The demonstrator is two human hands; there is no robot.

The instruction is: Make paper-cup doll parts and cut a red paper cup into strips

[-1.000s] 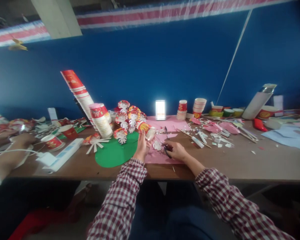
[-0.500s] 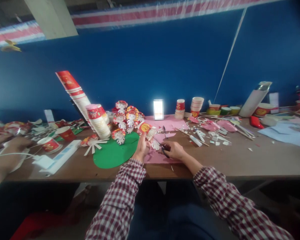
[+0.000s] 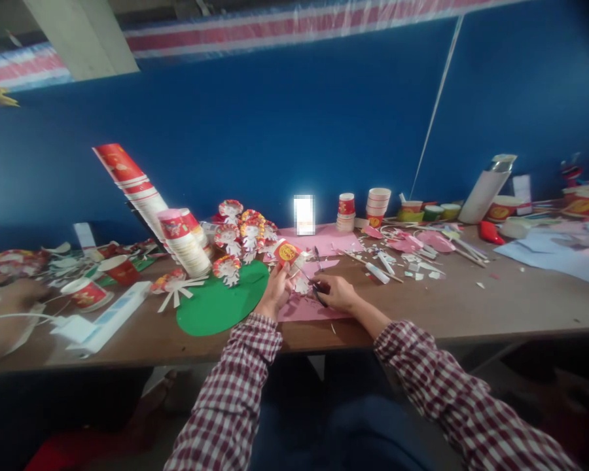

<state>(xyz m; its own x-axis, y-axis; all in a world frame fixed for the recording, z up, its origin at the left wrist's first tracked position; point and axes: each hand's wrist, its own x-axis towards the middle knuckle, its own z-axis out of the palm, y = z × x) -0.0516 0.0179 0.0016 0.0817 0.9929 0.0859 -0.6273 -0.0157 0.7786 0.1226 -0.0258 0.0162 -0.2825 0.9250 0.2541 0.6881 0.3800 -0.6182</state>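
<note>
My left hand (image 3: 276, 289) is closed around a red and white paper cup (image 3: 288, 251) with a yellow emblem, tilted above the pink paper (image 3: 294, 313). My right hand (image 3: 337, 292) grips dark-handled scissors (image 3: 318, 296), whose blades point toward the cup; whether they touch it I cannot tell. A white cut-out piece (image 3: 302, 284) shows just below the cup, between my hands. Left of my hands lies a green oval sheet (image 3: 216, 314). Several paper figures with red and yellow frilled tops (image 3: 227, 269) stand at its back edge.
Tall leaning stacks of paper cups (image 3: 184, 245) stand at left, near a white power strip (image 3: 118, 320). Another person's arm (image 3: 10, 320) reaches in at far left. Paper scraps (image 3: 422, 267), a glue tube (image 3: 377, 273) and sticks lie at right. A blue partition (image 3: 255, 131) rises behind.
The whole view has shifted slightly, so things sit further left now. Both hands keep their grip on the cup and scissors, with little movement between them.
</note>
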